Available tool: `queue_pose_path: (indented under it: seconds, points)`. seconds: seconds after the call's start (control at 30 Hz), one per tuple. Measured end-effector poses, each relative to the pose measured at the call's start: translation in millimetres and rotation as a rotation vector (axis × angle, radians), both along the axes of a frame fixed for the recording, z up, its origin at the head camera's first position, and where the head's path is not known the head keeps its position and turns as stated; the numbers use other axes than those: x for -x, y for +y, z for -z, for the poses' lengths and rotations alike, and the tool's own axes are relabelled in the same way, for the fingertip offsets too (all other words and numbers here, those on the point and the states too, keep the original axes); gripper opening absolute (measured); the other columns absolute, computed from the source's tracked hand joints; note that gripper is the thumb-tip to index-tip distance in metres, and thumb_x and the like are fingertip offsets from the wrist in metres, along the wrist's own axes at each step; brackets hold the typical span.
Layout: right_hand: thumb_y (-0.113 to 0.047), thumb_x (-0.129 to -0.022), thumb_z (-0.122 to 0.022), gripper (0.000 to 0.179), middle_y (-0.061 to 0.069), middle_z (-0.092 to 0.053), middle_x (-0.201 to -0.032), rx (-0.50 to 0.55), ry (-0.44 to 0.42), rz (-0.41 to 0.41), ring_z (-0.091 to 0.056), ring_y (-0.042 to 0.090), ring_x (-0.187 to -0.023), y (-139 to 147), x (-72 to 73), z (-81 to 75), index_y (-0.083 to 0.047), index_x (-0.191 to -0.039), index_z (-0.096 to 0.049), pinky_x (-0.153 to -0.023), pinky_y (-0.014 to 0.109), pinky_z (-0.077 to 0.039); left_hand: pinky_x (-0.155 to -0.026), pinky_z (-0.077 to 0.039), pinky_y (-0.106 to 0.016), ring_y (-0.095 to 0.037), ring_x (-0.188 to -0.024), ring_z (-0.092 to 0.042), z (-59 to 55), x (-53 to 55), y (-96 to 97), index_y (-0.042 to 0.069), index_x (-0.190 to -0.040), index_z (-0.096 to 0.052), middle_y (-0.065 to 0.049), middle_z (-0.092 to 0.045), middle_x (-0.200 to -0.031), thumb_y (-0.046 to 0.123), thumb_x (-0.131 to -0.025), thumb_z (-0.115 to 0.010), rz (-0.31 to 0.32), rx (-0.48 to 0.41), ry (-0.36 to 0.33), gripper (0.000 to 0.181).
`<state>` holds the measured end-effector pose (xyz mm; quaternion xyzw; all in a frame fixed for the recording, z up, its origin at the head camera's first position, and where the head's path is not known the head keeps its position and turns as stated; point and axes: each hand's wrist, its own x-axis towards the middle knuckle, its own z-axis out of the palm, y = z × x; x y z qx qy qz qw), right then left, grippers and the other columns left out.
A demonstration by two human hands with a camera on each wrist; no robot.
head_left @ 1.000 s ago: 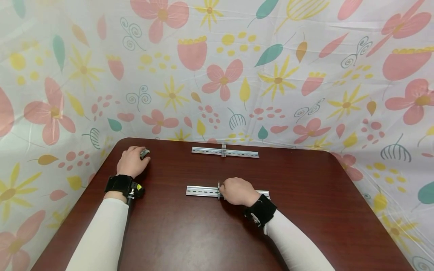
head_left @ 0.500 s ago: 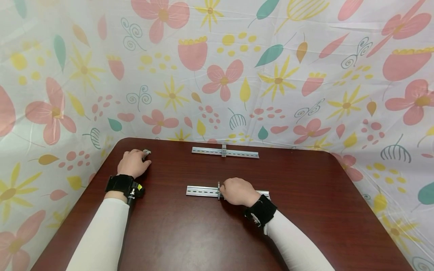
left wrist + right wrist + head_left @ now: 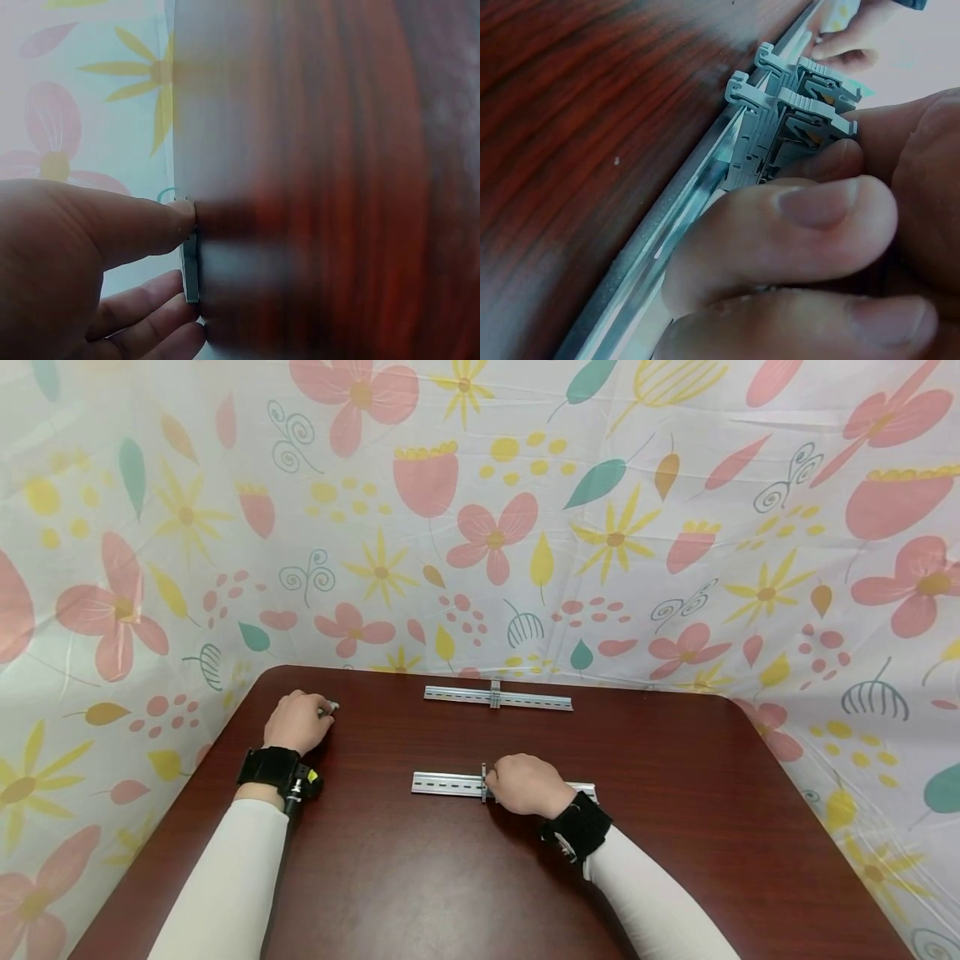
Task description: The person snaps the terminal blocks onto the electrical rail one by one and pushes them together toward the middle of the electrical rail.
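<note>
At the table's back left, my left hand pinches a small grey terminal block, seen edge-on between thumb and fingers in the left wrist view. My right hand lies over the near slotted metal DIN rail, fingers curled. In the right wrist view two grey terminal blocks stand side by side across that rail, a nearer one and a farther one. My right fingers and thumb grip around the nearer one; its lower part is hidden behind them.
Farther back on the brown table lies a second DIN rail with grey terminal blocks at its middle. A flowered cloth hangs behind the table and along its sides.
My left hand has shifted slightly right, and the small terminal block in it has turned and is now more covered by the fingers. My right hand stays in place on the near rail.
</note>
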<state>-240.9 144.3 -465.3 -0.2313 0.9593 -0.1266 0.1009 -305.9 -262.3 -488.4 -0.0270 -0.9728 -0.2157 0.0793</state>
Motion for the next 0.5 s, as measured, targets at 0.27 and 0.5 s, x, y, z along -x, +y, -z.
queue_pose_path:
  seconds: [0.27,0.5]
  points:
    - [-0.021,-0.114,-0.053,0.053,-0.004,-0.048,-0.064,-0.004,-0.009,0.004,-0.048,0.015,-0.061,0.4,-0.5,-0.8,-0.018,-0.062,-0.059,-0.059,0.038,-0.047,-0.087,-0.055,-0.058,-0.045,-0.107,-0.062,-3.8,-1.5,3.7,-0.006,-0.118,-0.080,-0.028,-0.071,-0.116,0.008,-0.101,-0.073,0.024,-0.014,0.014,0.023]
    - [-0.024,-0.115,-0.052,0.050,-0.004,-0.055,-0.066,0.018,-0.047,0.036,-0.052,0.016,-0.061,2.0,1.5,-1.7,-0.019,-0.066,-0.062,-0.063,0.038,-0.048,-0.081,-0.054,-0.052,-0.036,-0.093,-0.062,-3.4,1.5,9.3,-0.003,-0.107,-0.079,-0.021,-0.073,-0.105,0.013,-0.098,-0.076,0.031,-0.059,0.004,0.018]
